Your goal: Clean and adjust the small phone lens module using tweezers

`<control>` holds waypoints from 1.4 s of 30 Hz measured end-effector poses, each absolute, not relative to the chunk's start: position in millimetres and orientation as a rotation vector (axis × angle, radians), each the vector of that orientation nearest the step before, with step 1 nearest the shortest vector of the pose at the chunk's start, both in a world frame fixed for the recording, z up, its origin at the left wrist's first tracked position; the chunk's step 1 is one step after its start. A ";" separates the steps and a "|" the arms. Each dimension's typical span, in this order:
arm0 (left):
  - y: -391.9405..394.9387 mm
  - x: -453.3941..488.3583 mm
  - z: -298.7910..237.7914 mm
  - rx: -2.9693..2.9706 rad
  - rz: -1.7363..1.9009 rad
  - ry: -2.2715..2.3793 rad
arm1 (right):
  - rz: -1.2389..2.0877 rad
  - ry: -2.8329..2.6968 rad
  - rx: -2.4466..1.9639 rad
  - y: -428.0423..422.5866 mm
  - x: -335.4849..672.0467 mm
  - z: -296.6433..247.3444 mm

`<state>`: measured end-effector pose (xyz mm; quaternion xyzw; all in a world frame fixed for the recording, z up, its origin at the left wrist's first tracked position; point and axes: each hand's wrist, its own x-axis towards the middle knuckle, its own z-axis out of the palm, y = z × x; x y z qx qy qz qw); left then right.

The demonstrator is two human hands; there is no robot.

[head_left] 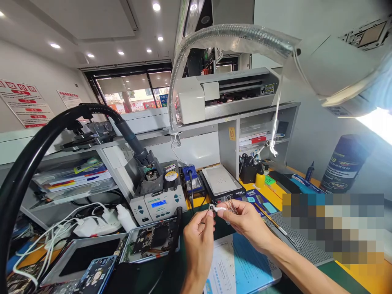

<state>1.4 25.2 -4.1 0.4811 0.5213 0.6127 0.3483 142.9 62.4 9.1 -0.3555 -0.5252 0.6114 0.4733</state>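
Above the front of the bench, my left hand (200,234) is closed in a pinch on a small silvery part with a dark round centre (211,207), which looks like a phone camera module. My right hand (245,220) is closed too, pressing a bit of white wipe (219,209) close against that part. Metal tweezers (233,207) also sit in the right hand, their thin arms pointing up past the fingers. Below both hands lies a blue and white printed sheet (249,261) on a dark green mat. Fingertips partly hide the small part.
A soldering station (162,204) stands behind on the left, its black hose (39,151) arching over. Metal trays (130,245) with boards and a phone back (96,275) lie front left, near white cables (52,241). A brush (280,224) rests right; a gooseneck lamp (239,32) hangs overhead.
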 end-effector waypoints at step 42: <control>26.1 2.4 -16.6 1.422 1.577 1.520 | 1.368 -1.319 -0.946 62.7 143.0 9.0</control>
